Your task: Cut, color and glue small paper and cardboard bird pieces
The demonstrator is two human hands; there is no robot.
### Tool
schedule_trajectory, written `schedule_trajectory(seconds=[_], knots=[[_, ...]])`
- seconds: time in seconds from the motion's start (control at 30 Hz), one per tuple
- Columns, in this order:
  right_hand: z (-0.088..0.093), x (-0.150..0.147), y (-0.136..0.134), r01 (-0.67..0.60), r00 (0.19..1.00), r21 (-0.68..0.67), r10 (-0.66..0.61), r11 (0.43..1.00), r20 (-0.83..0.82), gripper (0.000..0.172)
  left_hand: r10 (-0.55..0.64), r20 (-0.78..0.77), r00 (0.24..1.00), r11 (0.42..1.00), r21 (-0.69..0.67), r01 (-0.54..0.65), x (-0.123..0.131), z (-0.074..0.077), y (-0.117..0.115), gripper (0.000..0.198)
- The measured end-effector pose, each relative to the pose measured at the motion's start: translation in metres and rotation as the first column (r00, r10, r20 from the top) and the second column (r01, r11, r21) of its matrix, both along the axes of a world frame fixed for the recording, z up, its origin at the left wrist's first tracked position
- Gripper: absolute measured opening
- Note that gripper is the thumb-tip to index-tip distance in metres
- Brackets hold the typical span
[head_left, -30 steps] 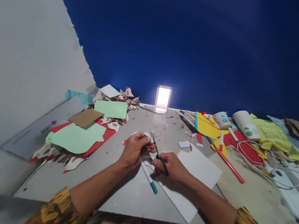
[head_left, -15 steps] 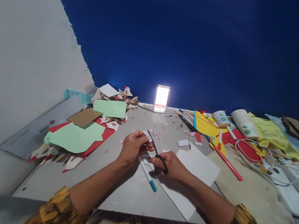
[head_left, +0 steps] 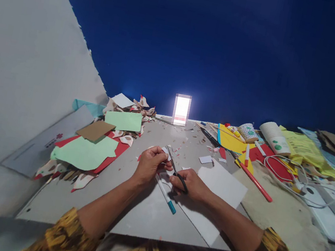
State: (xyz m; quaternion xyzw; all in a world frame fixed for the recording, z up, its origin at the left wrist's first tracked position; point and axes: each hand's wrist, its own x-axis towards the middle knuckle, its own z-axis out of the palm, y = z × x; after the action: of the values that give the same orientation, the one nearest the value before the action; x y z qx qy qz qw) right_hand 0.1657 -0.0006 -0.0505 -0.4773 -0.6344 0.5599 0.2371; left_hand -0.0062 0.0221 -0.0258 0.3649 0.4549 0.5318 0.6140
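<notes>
Since the frame a second earlier, the pair of hands has slid a little to the left and away from the body. The scissor tips have followed, so they stay against the paper. Nothing else on the bench has changed place.

Head view: the left hand (head_left: 148, 166) is clenched, pinching a small white paper piece (head_left: 163, 149) between thumb and fingertips. It holds the piece just above the bench (head_left: 92, 199), near the middle. The right hand (head_left: 192, 184) is closed through the black loops of the scissors (head_left: 173, 163) and grasps them firmly. The scissors' long axis runs diagonally from the right hand, up and to the left, and the tips end at the paper piece. The paper therefore lies ahead and to the left of the right hand, at the far end of the blades. It touches the left fingertips, so the left hand is the nearer one. Whether the blades are parted or closed on the paper is too small to tell.

Under both wrists lies a white pen with a teal cap (head_left: 165, 195). It slants the opposite way to the blades and neither hand grips it. A white sheet (head_left: 224, 183) lies just right of the right hand. Green paper (head_left: 85, 152) on red card lies well apart to the left. A red marker (head_left: 256, 182) lies well apart to the right.
</notes>
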Motion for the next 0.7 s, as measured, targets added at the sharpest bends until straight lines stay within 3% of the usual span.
schedule_trajectory(seconds=[0.7], knots=[[-0.0051, -0.0023, 0.0013, -0.008, 1.000, 0.022, 0.007, 1.000, 0.007, 0.047, -0.025, 0.036, 0.999, 1.000, -0.005, 0.025, -0.0035, -0.0076, 0.0041, 0.019]])
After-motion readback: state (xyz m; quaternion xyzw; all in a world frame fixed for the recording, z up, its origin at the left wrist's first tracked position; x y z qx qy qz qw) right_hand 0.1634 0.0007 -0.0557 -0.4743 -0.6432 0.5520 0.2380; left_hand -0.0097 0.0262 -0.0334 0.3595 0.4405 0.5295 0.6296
